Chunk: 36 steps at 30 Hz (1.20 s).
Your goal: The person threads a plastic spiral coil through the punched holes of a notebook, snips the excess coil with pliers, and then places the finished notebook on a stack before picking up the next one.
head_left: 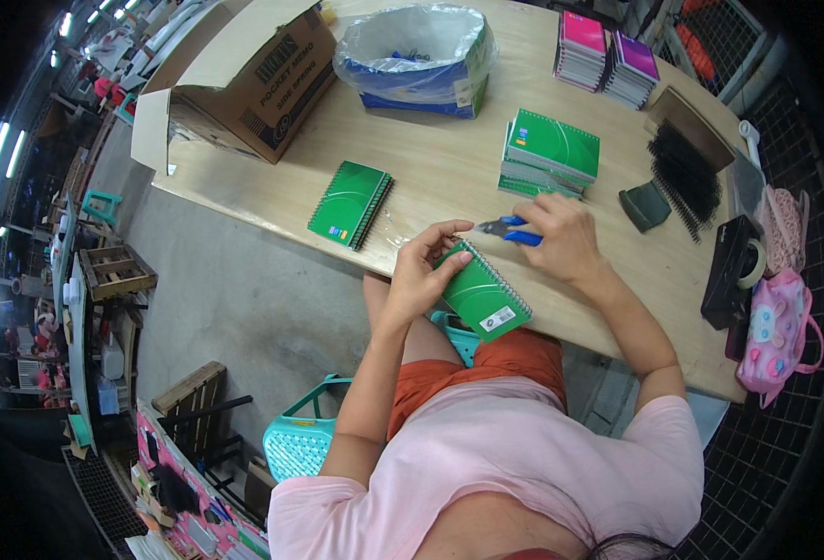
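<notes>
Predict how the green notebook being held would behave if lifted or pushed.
The green notebook is probably light, being small enough for the left hand to grip. Laid flat, its broad cover suggests sliding, not rolling. Its covers may swing on the wire coil along one edge.

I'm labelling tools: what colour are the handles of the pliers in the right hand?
The pliers' handles are blue, seen best in the head view.

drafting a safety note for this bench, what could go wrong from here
The blue-handled metal pliers in the right hand point toward the left hand, so a slip might nip it. The green wire-bound notebook, held near one end, could drop if the left hand's grip loosens. The right hand could also knock the nearby stack of green wire-bound notebooks.
</notes>
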Each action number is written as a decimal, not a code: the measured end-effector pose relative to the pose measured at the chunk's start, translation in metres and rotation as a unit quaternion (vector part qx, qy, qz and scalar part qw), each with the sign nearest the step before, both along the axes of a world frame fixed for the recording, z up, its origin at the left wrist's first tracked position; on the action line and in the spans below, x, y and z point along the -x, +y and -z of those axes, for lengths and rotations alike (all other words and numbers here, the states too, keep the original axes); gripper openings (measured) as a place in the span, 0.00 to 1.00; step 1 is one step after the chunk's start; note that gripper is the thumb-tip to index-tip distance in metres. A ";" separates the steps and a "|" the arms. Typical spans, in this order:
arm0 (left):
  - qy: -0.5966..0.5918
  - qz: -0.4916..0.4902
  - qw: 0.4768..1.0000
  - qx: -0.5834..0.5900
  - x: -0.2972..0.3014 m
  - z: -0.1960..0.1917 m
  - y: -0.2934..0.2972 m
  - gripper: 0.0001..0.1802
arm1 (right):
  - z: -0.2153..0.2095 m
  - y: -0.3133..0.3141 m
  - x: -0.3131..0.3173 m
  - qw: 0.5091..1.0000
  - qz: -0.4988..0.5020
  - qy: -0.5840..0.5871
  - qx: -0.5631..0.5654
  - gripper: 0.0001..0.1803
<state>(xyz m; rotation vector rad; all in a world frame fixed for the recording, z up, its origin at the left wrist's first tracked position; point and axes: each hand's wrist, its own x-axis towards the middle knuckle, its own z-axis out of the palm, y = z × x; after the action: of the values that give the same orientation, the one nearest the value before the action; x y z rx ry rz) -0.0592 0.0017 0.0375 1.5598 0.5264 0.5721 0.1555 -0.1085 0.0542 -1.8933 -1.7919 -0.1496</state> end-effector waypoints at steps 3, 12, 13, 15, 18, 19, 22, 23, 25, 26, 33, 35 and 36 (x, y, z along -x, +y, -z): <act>-0.011 -0.028 0.999 0.021 0.001 0.003 0.000 0.24 | -0.018 0.001 0.003 0.993 -0.009 -0.072 -0.096 0.22; -0.016 -0.041 0.997 0.070 -0.003 0.000 -0.001 0.24 | -0.017 -0.002 0.007 0.985 -0.029 -0.128 -0.109 0.28; -0.013 -0.042 0.996 0.074 -0.002 -0.001 0.000 0.24 | -0.017 -0.002 0.007 0.985 -0.030 -0.127 -0.110 0.28; -0.011 -0.044 0.996 0.071 -0.001 -0.001 0.001 0.23 | -0.018 -0.003 0.008 0.985 -0.020 -0.123 -0.121 0.27; -0.006 -0.043 0.996 0.071 -0.001 -0.002 0.001 0.23 | -0.019 -0.001 0.010 0.984 -0.028 -0.129 -0.122 0.27; -0.002 -0.042 0.996 0.073 -0.001 -0.003 0.000 0.23 | -0.019 -0.001 0.010 0.984 -0.028 -0.129 -0.122 0.27; 0.014 -0.043 0.997 0.063 -0.002 -0.006 -0.002 0.23 | -0.017 -0.002 0.010 0.981 -0.031 -0.150 -0.121 0.28; 0.014 -0.044 0.997 0.063 -0.002 -0.006 -0.003 0.23 | -0.018 -0.003 0.011 0.989 -0.023 -0.121 -0.087 0.26; 0.015 -0.082 0.997 0.009 -0.004 -0.003 -0.006 0.23 | -0.021 -0.005 0.010 0.994 -0.014 -0.093 -0.052 0.24; 0.015 -0.081 0.997 0.009 -0.006 -0.002 -0.007 0.23 | -0.022 -0.006 0.009 0.999 -0.020 0.021 0.033 0.22; -0.042 -0.086 0.994 -0.047 -0.017 0.001 -0.012 0.23 | -0.006 -0.010 -0.003 0.924 -0.087 0.351 0.123 0.24; -0.052 -0.074 0.996 -0.004 -0.018 -0.001 -0.010 0.23 | -0.006 -0.014 -0.006 0.935 -0.068 0.340 0.077 0.25; -0.056 -0.067 0.996 0.014 -0.016 0.000 -0.007 0.24 | -0.005 -0.015 -0.008 0.942 -0.051 0.329 0.030 0.25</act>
<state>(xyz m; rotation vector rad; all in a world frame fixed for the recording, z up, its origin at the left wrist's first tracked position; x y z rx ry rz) -0.0437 -0.0053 0.0378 1.4633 0.5541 0.7461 0.1639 -0.1231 0.0596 -1.6140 -1.4246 0.5243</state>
